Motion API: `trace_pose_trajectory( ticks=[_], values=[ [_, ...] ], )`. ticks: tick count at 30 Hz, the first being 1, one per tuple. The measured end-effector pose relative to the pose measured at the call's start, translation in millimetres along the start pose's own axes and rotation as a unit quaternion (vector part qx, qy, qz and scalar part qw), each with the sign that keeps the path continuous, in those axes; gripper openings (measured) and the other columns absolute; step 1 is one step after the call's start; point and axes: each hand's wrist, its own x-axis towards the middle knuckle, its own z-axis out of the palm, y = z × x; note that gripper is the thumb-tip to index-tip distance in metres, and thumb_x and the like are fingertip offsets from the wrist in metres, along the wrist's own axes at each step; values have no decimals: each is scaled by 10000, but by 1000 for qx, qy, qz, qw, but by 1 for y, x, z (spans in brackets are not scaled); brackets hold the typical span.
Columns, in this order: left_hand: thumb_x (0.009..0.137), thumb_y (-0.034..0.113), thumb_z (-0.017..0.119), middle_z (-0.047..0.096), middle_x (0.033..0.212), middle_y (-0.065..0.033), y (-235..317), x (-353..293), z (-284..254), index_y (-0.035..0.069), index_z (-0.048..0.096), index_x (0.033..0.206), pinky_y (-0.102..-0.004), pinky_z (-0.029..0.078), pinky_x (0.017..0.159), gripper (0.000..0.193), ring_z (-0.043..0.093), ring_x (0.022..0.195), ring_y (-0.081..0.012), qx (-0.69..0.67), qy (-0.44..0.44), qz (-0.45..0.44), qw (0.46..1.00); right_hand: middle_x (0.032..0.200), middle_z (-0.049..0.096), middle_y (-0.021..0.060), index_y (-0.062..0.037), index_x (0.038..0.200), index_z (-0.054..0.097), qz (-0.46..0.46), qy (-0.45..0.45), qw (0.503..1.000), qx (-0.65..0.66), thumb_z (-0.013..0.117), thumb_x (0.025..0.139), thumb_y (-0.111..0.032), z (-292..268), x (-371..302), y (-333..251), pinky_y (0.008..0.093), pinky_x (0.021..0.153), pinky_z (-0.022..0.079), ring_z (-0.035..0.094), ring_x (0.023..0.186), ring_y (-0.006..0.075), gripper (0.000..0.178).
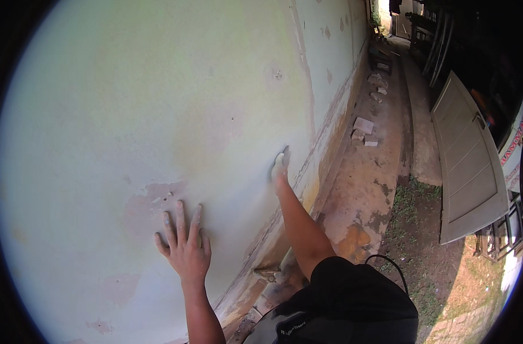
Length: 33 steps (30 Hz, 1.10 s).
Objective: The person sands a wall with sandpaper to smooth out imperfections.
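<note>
A pale green-white wall (100,114) fills the left and middle, with rough pinkish patches where the paint is gone. My left hand (187,245) lies on it, fingers spread and dusty, just below a bare patch (146,206). It holds nothing. Farther up and to the right, my right hand (280,168) presses against the wall near its lower edge, coated in white dust. Its fingers look closed together. A small greyish edge shows at the fingertips, but what it is cannot be made out.
Along the wall's foot runs a worn concrete walkway (359,189) with broken pale blocks (363,125) on it. A detached white door panel (471,166) leans at the right. Weeds (410,212) grow beside the walkway. Metal frames (499,235) stand behind the door.
</note>
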Motion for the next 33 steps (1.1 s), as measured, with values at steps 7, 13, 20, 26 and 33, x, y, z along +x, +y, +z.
trace_pose_trajectory(
  ticks=[7,13,20,26,33],
  values=[
    [866,167,709,472,1661,25,-30,0,2,272,696,1348,-550,171,1245,493,388,1557,-201,-2,17,99,995,1783,6,206,-103,1716,140,-187,-179,964,-67,303,1152,-461,67,-191,-94,543,1303,-29,-55,1632,439,687],
    [843,161,708,521,1604,-47,-38,38,-29,142,724,1155,-509,297,1221,313,429,1527,-196,-92,-53,295,950,1792,22,145,-60,1707,111,200,-107,966,122,309,1158,-402,-14,-1,-33,408,1323,28,2,1650,278,676],
    [859,148,686,556,1565,-52,-20,82,-11,110,709,1091,-494,379,1162,236,458,1504,-199,-64,-1,262,963,1776,-31,229,-48,1708,81,-144,-133,980,-36,299,1150,-456,62,-144,-73,516,1304,-53,-79,1635,415,725],
    [868,135,679,566,1560,-31,-12,85,-2,133,701,1095,-427,409,1140,227,495,1478,-192,-11,9,270,963,1770,-4,254,-23,1702,132,-195,-129,970,-69,300,1149,-439,48,-134,-54,552,1289,-48,-54,1625,467,712],
    [862,129,684,559,1573,-6,33,111,15,147,690,1096,-422,400,1166,234,480,1493,-181,4,-13,278,960,1779,1,220,-126,1715,151,-23,-19,999,22,287,1147,-513,-3,82,-14,559,1302,2,-45,1630,438,700]
  ],
)
